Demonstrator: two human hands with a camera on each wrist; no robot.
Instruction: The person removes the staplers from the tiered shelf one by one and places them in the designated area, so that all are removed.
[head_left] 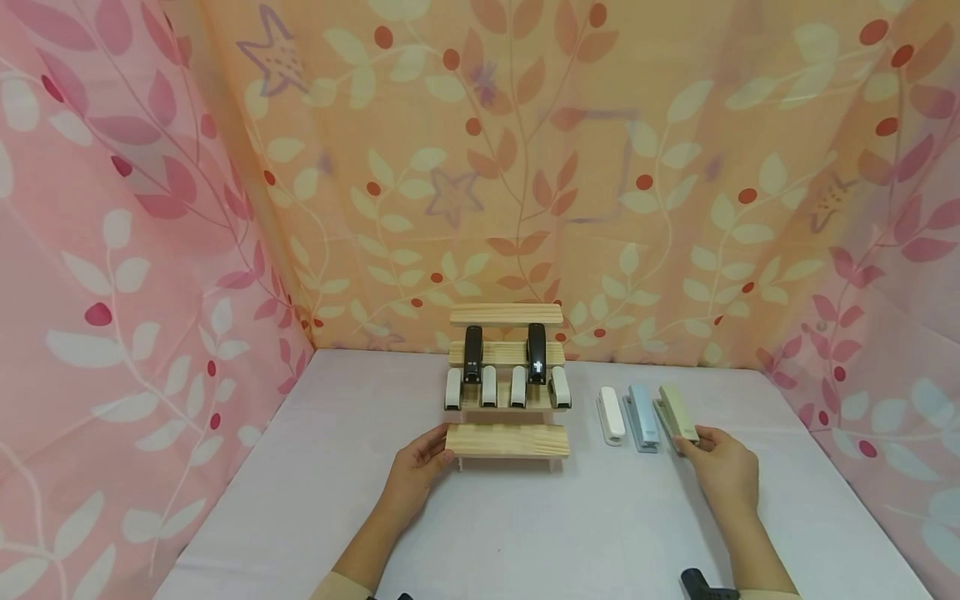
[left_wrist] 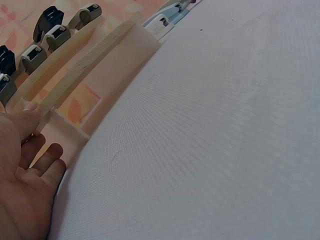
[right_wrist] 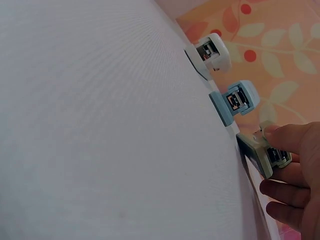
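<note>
A tiered wooden display rack [head_left: 507, 441] stands at the middle of the table. My left hand [head_left: 420, 468] holds the left end of its lowest step, thumb at the board [left_wrist: 75, 72] and the other fingers beside the end support. On the right, my right hand [head_left: 726, 468] pinches the near end of a pale green stapler [head_left: 677, 410] between thumb and fingers. In the right wrist view the green stapler [right_wrist: 262, 155] is tilted, with its base showing. Beside it on the table lie a light blue stapler [head_left: 642, 417] and a white stapler [head_left: 611, 415].
Two black staplers [head_left: 536, 354] lean on the rack's upper steps. Several small white staplers [head_left: 489, 387] sit in a row on the step below them. A patterned curtain [head_left: 420, 275] hangs behind the white-covered table [head_left: 360, 400], with pink cloth [head_left: 187, 350] at the sides.
</note>
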